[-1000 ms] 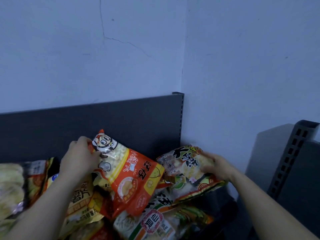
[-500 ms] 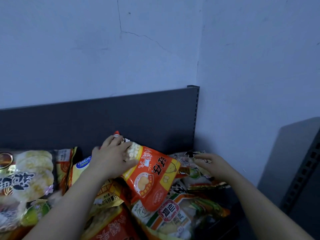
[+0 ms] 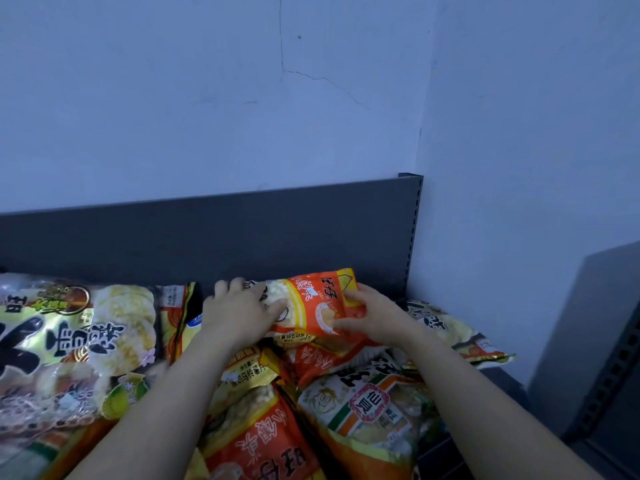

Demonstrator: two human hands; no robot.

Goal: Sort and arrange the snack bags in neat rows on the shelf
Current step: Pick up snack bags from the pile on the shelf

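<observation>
Snack bags (image 3: pixel 242 372) in glossy plastic lie heaped on the dark grey metal shelf (image 3: pixel 277 233), and much of the heap is hard to read. At far left a big clear-and-gold rice-cracker bag (image 3: pixel 69 341) is cut off by the frame edge, its lower half blurred. The left hand (image 3: pixel 239 313) covers one end of the orange glossy snack bag (image 3: pixel 311 306), fingers curled over its top edge and hiding the print there. The right hand (image 3: pixel 374 317) pinches the other end, thumb in front, so each grip is closed on that bag. It lies level at the back of the heap, against the shelf's back panel. Under the right forearm sits a green-striped white bag with a red seal (image 3: pixel 374 407); further right lies a pale yellow bag (image 3: pixel 450 330). The heap hides most of the shelf floor. Pale blue walls (image 3: pixel 173 98) meet in a corner, the left one cracked, and a grey perforated upright (image 3: pixel 616 358) stands at far right. Half a second ago the left hand alone held the orange bag, tilted, while the right rested on the pale yellow bag.
</observation>
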